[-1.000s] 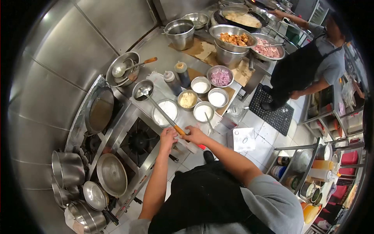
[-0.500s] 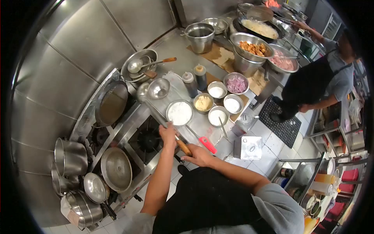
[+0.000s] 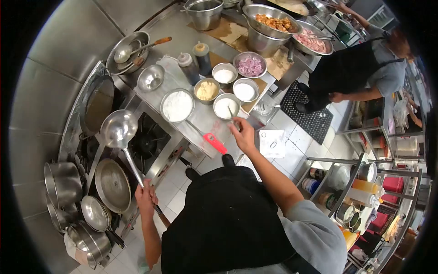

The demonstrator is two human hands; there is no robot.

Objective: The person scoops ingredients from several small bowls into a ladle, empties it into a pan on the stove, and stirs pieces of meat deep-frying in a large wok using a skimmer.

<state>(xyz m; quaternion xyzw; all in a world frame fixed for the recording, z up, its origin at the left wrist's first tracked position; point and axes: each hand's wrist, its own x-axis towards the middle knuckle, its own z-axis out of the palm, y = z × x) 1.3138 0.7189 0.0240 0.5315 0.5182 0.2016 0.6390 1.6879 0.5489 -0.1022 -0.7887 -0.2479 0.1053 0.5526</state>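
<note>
My left hand (image 3: 146, 198) is closed around the handle of a large steel ladle (image 3: 119, 128), its bowl raised over the stove. My right hand (image 3: 243, 134) is at the near edge of a small steel bowl of white powder (image 3: 224, 108). Its fingers meet at the handle of a spoon (image 3: 230, 111) standing in that bowl; part of the handle is hidden by the hand. A red-handled utensil (image 3: 214, 142) lies nearby, beside a larger bowl of white powder (image 3: 178, 106). Around these sit a bowl of yellowish paste (image 3: 206, 90) and a bowl of sliced red onion (image 3: 250, 65).
Two squeeze bottles (image 3: 201, 57) stand behind the bowls. A burner (image 3: 147, 140) and a round pan (image 3: 112, 186) are at left, with stacked pots (image 3: 63, 182). Bowls of cooked pieces (image 3: 276, 25) and raw meat (image 3: 315, 42) are at the back. A co-worker (image 3: 351, 68) stands at right.
The ladle has swung left and up in my left hand, its bowl now in plain view. My right hand has left its wooden handle and moved forward to the spoon in the small bowl.
</note>
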